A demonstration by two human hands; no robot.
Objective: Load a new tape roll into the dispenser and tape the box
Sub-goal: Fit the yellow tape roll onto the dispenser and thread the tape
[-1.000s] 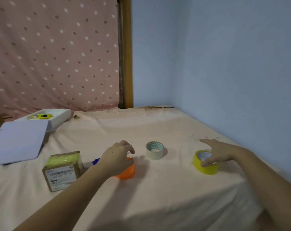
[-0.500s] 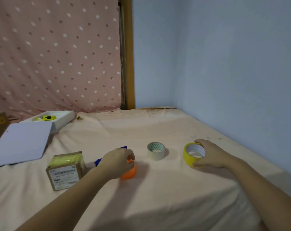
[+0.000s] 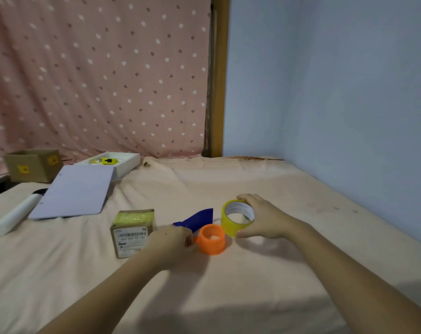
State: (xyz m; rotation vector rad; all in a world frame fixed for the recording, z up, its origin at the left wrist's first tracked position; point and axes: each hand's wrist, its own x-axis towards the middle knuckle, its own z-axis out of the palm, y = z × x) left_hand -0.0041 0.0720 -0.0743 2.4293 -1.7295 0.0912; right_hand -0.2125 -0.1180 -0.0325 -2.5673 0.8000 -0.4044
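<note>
the right hand point(image 3: 264, 219) is wrapped around the yellow tape roll point(image 3: 237, 218), thumb low on its near wall and fingers over the far rim, tilting it so the open core faces the camera. the left hand point(image 3: 171, 239) pinches the side of the orange dispenser core point(image 3: 210, 239), which stands on the peach bed sheet point(image 3: 252, 285) just beside the roll, nearly touching it. a blue dispenser blade piece point(image 3: 197, 218) lies behind the two.

the roll looks light and stiff, a hollow ring with a smooth, somewhat slippery outer face; gripping across its width, as now, seems the safest hold, since squeezing hard could bend the cardboard core. the orange core looks like rigid plastic and light enough to tip, so steadying it at the side makes sense.

counted: one yellow roll, one orange core, one blue piece, one small labelled box point(image 3: 132, 231) left of the left hand, one open cardboard box point(image 3: 32, 165) far left, one white tray point(image 3: 122, 162), one lilac sheet point(image 3: 74, 191), one white tube point(image 3: 14, 216).
</note>
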